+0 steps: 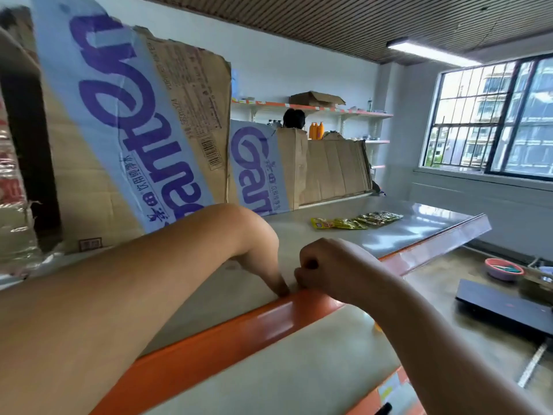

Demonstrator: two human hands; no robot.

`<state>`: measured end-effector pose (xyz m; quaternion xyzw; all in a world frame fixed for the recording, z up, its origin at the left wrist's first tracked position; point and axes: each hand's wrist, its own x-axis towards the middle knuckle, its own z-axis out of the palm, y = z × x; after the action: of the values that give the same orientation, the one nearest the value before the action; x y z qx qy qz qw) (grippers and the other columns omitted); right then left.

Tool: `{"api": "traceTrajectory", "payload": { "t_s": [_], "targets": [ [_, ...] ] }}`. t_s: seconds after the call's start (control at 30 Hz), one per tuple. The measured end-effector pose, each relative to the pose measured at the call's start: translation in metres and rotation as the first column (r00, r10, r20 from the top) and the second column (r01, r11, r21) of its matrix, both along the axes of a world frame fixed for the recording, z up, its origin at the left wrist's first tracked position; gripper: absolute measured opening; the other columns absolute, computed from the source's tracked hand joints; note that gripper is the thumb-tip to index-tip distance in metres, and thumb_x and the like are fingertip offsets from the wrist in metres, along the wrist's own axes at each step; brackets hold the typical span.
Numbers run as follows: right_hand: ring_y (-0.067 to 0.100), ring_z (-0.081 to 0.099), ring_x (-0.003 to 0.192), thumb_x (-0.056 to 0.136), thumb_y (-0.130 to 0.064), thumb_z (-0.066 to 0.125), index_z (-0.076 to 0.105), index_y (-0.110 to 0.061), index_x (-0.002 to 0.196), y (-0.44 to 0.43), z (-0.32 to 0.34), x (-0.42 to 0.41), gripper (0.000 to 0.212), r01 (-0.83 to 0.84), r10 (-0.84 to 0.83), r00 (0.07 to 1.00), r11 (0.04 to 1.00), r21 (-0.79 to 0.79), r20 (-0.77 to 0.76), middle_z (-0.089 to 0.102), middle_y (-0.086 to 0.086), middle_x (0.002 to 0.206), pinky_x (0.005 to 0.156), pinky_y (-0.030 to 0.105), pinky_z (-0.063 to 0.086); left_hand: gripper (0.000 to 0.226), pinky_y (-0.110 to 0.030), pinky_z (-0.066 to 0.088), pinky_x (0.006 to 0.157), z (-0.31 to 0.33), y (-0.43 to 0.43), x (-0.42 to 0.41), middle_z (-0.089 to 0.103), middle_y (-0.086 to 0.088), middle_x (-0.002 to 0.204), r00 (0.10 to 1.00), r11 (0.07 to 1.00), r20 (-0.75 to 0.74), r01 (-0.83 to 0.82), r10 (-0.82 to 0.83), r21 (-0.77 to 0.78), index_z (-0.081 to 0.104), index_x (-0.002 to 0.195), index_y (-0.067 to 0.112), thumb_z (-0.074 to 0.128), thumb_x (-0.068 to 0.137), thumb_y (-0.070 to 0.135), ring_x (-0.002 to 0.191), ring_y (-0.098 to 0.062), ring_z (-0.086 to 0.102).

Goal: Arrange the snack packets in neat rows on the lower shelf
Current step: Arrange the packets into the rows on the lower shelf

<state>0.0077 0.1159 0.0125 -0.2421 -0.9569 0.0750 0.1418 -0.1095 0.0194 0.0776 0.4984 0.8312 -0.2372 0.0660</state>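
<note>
Three snack packets lie flat in a short row on the grey shelf (419, 232): a yellow packet (323, 223), a yellow-green packet (348, 224) and a green packet (379, 218). They are far beyond both hands. My left hand (263, 259) points down, its fingertips touching the shelf right behind the orange front rim (239, 333). My right hand (326, 265) is curled into a fist beside it at the same rim, and I see nothing in it. A lower shelf board (299, 369) shows beneath the rim.
Cardboard boxes with blue print (134, 130) (260, 166) and flattened cardboard (335, 169) line the shelf's back. Plastic-wrapped bottles (12, 205) stand at far left. A person's head (294, 118) shows behind the cardboard. On the floor sit a black scale (505, 307) and a pink basin (502, 268).
</note>
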Motion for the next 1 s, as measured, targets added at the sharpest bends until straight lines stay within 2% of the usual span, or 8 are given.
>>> {"api": "traceTrajectory", "payload": {
  "t_s": [0.07, 0.17, 0.37, 0.53, 0.67, 0.77, 0.9, 1.0],
  "targets": [
    [0.016, 0.051, 0.06, 0.086, -0.041, 0.068, 0.054, -0.026, 0.062, 0.014, 0.002, -0.001, 0.032, -0.075, 0.075, 0.997, 0.996, -0.04, 0.002, 0.052, -0.003, 0.063, 0.053, 0.027, 0.036, 0.059, -0.028, 0.048, 0.062, 0.002, 0.011, -0.004, 0.064, -0.004, 0.084, 1.0, 1.0, -0.016, -0.009, 0.009, 0.005, 0.054, 0.078, 0.02, 0.056, 0.086, 0.079, 0.075, -0.02, 0.064],
    [0.003, 0.046, 0.053, 0.087, -0.036, 0.072, 0.055, -0.03, 0.062, 0.046, 0.006, -0.001, 0.031, -0.219, 0.213, 0.975, 0.969, -0.112, -0.062, 0.054, -0.011, 0.058, 0.053, 0.024, 0.037, 0.058, -0.035, 0.059, 0.079, 0.003, 0.027, -0.011, 0.07, -0.007, 0.094, 0.998, 0.997, 0.027, -0.066, 0.065, 0.039, 0.059, 0.081, 0.019, 0.057, 0.086, 0.077, 0.093, -0.028, 0.072],
    [0.009, 0.057, 0.055, 0.09, -0.032, 0.071, 0.063, -0.028, 0.072, 0.143, 0.027, 0.01, 0.02, -0.272, 0.258, 0.961, 0.949, -0.16, -0.103, 0.058, -0.008, 0.061, 0.057, 0.028, 0.044, 0.059, -0.035, 0.061, 0.087, 0.009, 0.078, -0.009, 0.068, 0.0, 0.09, 0.988, 0.986, 0.115, -0.117, 0.103, 0.12, 0.062, 0.134, 0.029, 0.059, 0.091, 0.069, 0.087, -0.02, 0.074],
    [0.008, 0.055, 0.048, 0.095, -0.024, 0.065, 0.069, -0.019, 0.093, 0.244, 0.048, 0.008, 0.006, -0.126, 0.156, 0.976, 0.973, -0.191, 0.152, 0.062, 0.0, 0.071, 0.041, 0.017, 0.041, 0.062, -0.033, 0.063, 0.082, 0.006, 0.15, 0.002, 0.066, 0.004, 0.102, 0.961, 0.944, 0.244, -0.195, 0.13, 0.266, 0.049, 0.148, 0.038, 0.067, 0.092, 0.059, 0.079, -0.013, 0.072],
    [0.019, 0.069, 0.081, 0.093, -0.02, 0.069, 0.062, -0.025, 0.123, 0.307, 0.056, -0.014, 0.032, -0.068, 0.11, 0.928, 0.989, -0.128, 0.357, 0.066, 0.005, 0.11, 0.071, 0.036, 0.063, 0.069, -0.03, 0.052, 0.091, -0.002, 0.202, 0.01, 0.057, 0.005, 0.144, 0.986, 0.927, 0.161, -0.109, 0.054, 0.359, 0.043, 0.154, 0.037, 0.071, 0.091, 0.051, 0.109, -0.016, 0.063],
    [0.019, 0.07, 0.096, 0.083, -0.019, 0.08, 0.055, -0.033, 0.134, 0.32, 0.061, -0.029, 0.059, -0.134, 0.164, 0.836, 0.986, -0.096, 0.524, 0.064, 0.004, 0.128, 0.081, 0.043, 0.062, 0.061, -0.027, 0.048, 0.087, -0.018, 0.218, 0.01, 0.061, 0.006, 0.135, 0.994, 0.915, 0.105, -0.068, 0.029, 0.398, 0.05, 0.147, 0.041, 0.072, 0.09, 0.041, 0.107, -0.015, 0.06],
    [0.014, 0.067, 0.081, 0.076, -0.032, 0.085, 0.056, -0.036, 0.129, 0.321, 0.062, -0.048, 0.06, -0.275, 0.169, 0.764, 0.958, 0.078, 0.623, 0.069, 0.001, 0.118, 0.07, 0.031, 0.058, 0.038, -0.024, 0.044, 0.076, -0.034, 0.215, -0.005, 0.061, 0.014, 0.113, 0.982, 0.859, 0.188, -0.105, 0.011, 0.502, 0.063, 0.132, 0.041, 0.066, 0.094, 0.039, 0.096, -0.006, 0.056],
    [0.013, 0.064, 0.079, 0.074, -0.04, 0.083, 0.057, -0.041, 0.125, 0.324, 0.058, -0.055, 0.058, -0.305, 0.191, 0.785, 0.947, 0.099, 0.589, 0.069, -0.003, 0.113, 0.076, 0.032, 0.054, 0.041, -0.021, 0.045, 0.078, -0.034, 0.207, -0.013, 0.062, 0.02, 0.117, 0.969, 0.839, 0.247, -0.142, 0.009, 0.525, 0.064, 0.13, 0.043, 0.072, 0.091, 0.049, 0.095, 0.002, 0.056]
  ]
}}
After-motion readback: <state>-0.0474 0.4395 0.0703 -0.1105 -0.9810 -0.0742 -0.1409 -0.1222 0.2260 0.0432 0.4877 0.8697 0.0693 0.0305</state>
